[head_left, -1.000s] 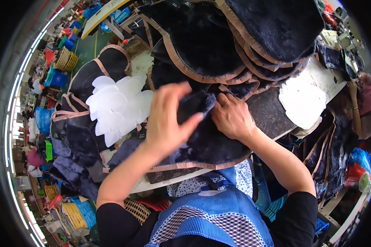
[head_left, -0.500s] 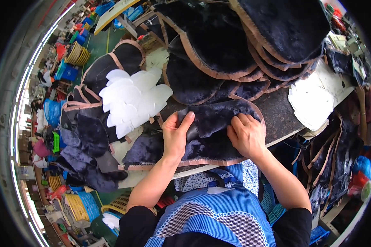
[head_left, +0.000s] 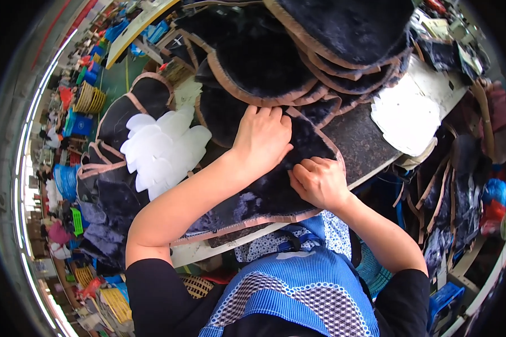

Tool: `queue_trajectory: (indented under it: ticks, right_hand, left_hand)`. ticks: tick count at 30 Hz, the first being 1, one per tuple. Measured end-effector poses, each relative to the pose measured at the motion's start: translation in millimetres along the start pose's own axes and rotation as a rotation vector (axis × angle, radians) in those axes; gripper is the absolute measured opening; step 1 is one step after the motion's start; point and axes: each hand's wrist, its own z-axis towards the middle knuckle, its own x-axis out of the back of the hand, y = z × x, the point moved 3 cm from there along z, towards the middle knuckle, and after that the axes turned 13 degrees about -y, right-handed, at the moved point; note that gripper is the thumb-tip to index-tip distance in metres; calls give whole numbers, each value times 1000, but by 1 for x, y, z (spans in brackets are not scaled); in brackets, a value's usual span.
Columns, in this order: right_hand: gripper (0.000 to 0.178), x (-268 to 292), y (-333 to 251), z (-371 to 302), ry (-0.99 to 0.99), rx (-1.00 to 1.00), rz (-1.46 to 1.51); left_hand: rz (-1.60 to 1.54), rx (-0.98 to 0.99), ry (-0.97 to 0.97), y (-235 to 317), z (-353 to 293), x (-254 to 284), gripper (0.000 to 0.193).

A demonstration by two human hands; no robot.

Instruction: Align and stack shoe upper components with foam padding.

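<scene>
Both of the 2 forearms come up from the lower edge, bare below short black sleeves. The left arm runs long and diagonal, elbow bent out to the left, wrist nearly straight. The left hand [head_left: 262,137] lies palm down, fingers together and stretched forward, thumb spread toward the right. The right arm is shorter in view, bent sharply at the elbow. The right hand [head_left: 319,181] sits just below the left, knuckles up, fingers curled under, probably pinching, though the fingertips are hidden.
</scene>
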Motion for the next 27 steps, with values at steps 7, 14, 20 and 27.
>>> queue_trajectory:
  ticks: [7, 14, 20, 27]
  right_hand:
    - [22, -9, 7, -6, -51, 54, 59]
    - [20, -5, 4, -10, -230, 142, 132]
    - [20, -5, 4, -7, -141, 158, 149]
    - [18, 0, 2, -6, -161, 96, 175]
  left_hand:
    - [-203, -361, 126, 24, -4, -2, 27]
    - [-404, -414, -75, 15, -18, 18, 26]
    - [-204, -215, 239, -6, -3, -5, 20]
    - [-408, -66, 344, -28, 26, -37, 35]
